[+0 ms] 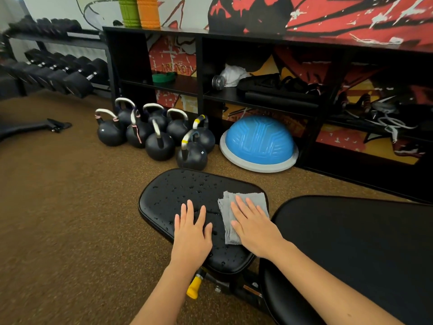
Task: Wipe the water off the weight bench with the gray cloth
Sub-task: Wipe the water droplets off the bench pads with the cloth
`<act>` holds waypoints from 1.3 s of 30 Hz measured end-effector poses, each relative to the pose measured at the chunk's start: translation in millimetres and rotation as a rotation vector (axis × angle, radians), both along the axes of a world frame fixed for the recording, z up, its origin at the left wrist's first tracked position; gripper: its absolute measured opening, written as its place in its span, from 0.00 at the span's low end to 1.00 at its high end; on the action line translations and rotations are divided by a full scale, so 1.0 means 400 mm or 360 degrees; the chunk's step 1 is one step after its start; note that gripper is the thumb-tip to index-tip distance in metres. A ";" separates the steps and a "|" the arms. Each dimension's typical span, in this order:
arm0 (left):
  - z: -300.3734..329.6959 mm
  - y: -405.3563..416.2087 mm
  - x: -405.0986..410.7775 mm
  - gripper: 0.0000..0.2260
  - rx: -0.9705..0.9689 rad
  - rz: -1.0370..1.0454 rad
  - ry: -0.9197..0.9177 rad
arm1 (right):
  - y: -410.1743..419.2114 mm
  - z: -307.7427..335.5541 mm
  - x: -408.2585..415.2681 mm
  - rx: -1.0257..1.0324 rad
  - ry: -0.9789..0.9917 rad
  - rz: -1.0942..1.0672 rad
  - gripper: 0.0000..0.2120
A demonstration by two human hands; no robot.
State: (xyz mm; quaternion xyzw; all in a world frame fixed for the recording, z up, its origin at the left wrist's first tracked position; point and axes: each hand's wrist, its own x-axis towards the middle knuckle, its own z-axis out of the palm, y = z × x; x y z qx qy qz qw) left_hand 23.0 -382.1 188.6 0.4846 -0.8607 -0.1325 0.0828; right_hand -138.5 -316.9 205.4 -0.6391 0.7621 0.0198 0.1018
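A: Where's the gray cloth (pixel 243 214)?

B: On the right side of the black seat pad (pixel 187 195) of the weight bench. It's folded & lies flat. The right hand (pixel 253 227) is on top of it, fingers straight & spread, pressing down, not gripping.

A: And the left hand (pixel 193 233)?

B: Flat on the bare pad, just beside the cloth, fingers straight & a bit apart. It holds nothing.

A: Is the pad wet?

B: Yes, lots of water drops (pixel 187 184) on it, mostly at the far end & near the left hand.

A: What's next to it?

B: The long back pad (pixel 351 254) is on the right. It's black too, can't see drops there. Under the seat there's a yellow knob (pixel 194 287).

A: What else is around?

B: Brown floor (pixel 70 207). Past the bench there's a bunch of black kettlebells (pixel 154 134) & a blue half ball (pixel 259 143) on the floor, by a black shelf (pixel 234 66). Dumbbells (pixel 58 71) sit on a rack far left. A green roller (pixel 128 10) & an orange roller (pixel 148 10) stand on top of the shelf
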 end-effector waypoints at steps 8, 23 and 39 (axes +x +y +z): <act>0.005 0.000 0.000 0.26 0.0030 0.0005 -0.0041 | -0.054 0.007 -0.051 0.0071 -0.0075 -0.0163 0.26; 0.010 -0.003 -0.003 0.26 0.0044 -0.0002 -0.0111 | -0.055 0.018 -0.006 0.0104 -0.0101 0.0010 0.26; -0.011 -0.010 -0.003 0.46 0.0030 -0.0025 -0.0049 | -0.213 0.017 -0.029 0.0124 -0.0101 -0.0148 0.27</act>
